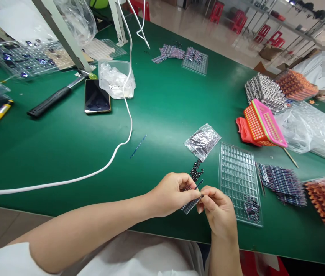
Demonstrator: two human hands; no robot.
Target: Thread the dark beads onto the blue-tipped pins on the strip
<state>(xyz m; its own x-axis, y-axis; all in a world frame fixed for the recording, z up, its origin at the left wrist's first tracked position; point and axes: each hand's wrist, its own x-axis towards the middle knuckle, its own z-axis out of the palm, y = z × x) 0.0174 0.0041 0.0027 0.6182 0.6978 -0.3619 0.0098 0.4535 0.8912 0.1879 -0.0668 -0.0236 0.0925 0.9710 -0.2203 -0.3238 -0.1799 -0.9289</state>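
My left hand (171, 193) and my right hand (218, 211) meet near the front edge of the green table (162, 111). Both pinch a small dark patterned strip (190, 205) between their fingertips. A little pile of tiny black parts (196, 170) lies just beyond my fingers. A small clear bag of dark parts (202, 141) sits behind that pile. To the right of my right hand lies a clear compartment tray (238, 176) with a few dark strips in its near corner.
A white cable (122, 145) curves across the table. A hammer (53, 99), a phone (97, 96) and a clear tub (116, 78) lie at the back left. A pink basket (263, 122), stacks of strips (283, 184) and plastic bags sit on the right. Another person sits at the far right.
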